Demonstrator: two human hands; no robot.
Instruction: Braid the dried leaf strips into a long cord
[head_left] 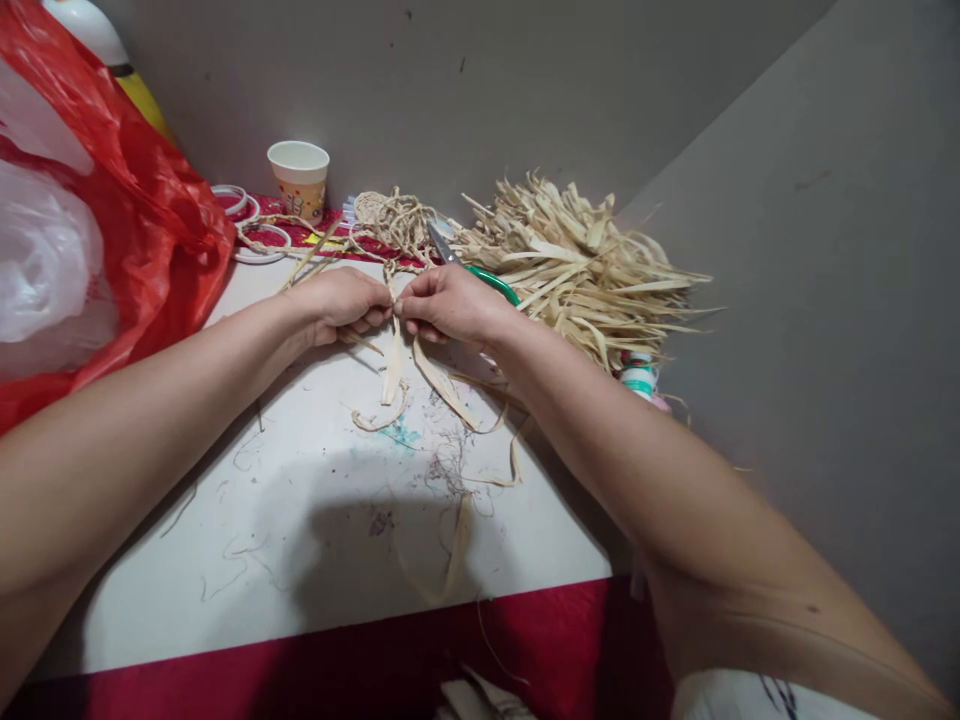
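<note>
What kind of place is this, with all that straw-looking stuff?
It looks like a little craft corner, perhaps in a home. There's a big bundle of dry, pale strips, green-handled scissors beside it, and a heap of braided cord near the back of the table.

The strip (392, 368) looks like dry, matt plant fibre; the pile (592, 265) is the same, rough and frayed. Bag (169, 215): thin, glossy, crinkled plastic. Scissors (493, 282): metal blades, shiny plastic handle. Cup (300, 195): smooth printed paper.
</note>
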